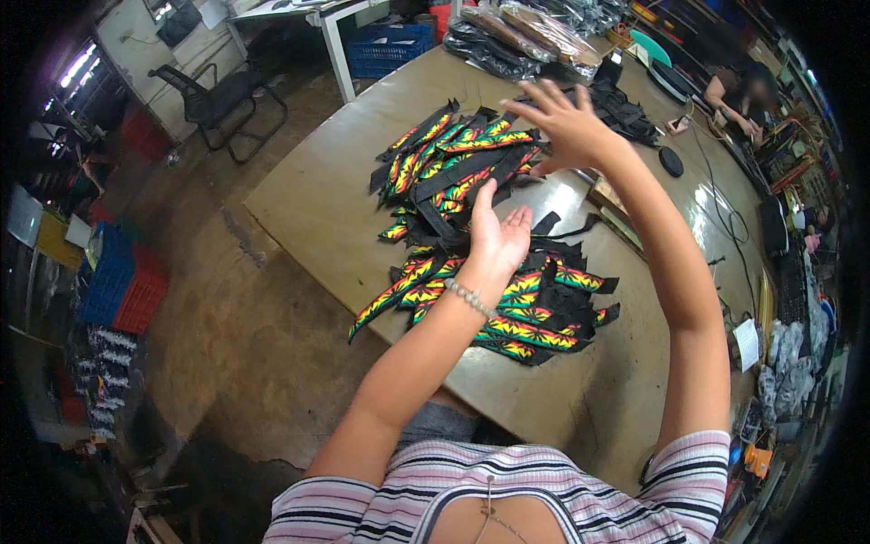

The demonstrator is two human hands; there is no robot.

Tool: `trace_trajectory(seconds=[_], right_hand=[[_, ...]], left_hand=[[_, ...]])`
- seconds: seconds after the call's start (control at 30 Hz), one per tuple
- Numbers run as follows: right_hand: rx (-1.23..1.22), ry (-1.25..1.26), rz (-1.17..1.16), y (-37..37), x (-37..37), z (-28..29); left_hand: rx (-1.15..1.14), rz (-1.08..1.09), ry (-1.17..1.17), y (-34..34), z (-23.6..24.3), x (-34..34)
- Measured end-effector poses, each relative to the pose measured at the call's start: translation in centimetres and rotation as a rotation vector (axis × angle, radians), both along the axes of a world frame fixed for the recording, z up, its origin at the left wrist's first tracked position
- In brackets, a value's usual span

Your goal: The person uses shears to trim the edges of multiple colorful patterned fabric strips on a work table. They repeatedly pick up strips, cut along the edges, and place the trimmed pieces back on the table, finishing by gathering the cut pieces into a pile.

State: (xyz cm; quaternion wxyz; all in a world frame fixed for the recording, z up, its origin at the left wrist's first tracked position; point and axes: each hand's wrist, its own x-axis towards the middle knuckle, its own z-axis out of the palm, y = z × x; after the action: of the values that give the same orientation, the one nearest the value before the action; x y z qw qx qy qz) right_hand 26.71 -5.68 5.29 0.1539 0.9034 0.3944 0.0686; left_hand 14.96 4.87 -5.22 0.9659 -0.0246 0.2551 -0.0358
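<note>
Two heaps of fabric strips lie on the table [313, 195], black with a red, yellow and green leaf-like print. The far heap of strips [471, 142] spreads beyond my left hand, and the near heap of strips [535, 331] lies under and beside my left wrist. My left hand [498, 240], a bead bracelet on its wrist, is palm up between the heaps, fingers apart and holding nothing. Above the far heap's right edge, my right hand [571, 127] is raised with its fingers spread, and nothing is in it.
Plastic-wrapped packs [535, 45] and black pieces [625, 113] lie at the table's far side. A cable [716, 186] runs along the right, near a round black object [671, 161]. Another person [739, 95] sits at the far right. A chair [222, 104] and crates [122, 276] stand left.
</note>
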Motion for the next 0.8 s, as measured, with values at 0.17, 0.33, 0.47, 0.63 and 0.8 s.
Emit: trace_trajectory(seconds=[0.17, 0.33, 0.47, 0.63, 0.8], right_hand=[[-0.279, 0.067, 0.216, 7.3, 5.8, -3.5], [-0.208, 0.866, 0.173, 15.1, 11.5, -3.2], [-0.003, 0.748, 0.042, 18.0, 11.8, -7.8], [0.088, 0.608, -0.098, 12.8, 10.3, -10.8], [0.253, 0.574, -0.338, 7.6, 7.2, -11.2]], left_hand=[[-0.075, 0.024, 0.015, 0.6, -3.3, 2.9], [-0.077, 0.001, 0.011, 1.2, -4.9, 2.8], [-0.037, -0.013, -0.011, 1.0, -4.3, 2.4], [0.105, -0.09, 0.067, 0.7, -4.6, 4.2], [0.179, -0.211, 0.036, 0.0, -6.5, 9.1]])
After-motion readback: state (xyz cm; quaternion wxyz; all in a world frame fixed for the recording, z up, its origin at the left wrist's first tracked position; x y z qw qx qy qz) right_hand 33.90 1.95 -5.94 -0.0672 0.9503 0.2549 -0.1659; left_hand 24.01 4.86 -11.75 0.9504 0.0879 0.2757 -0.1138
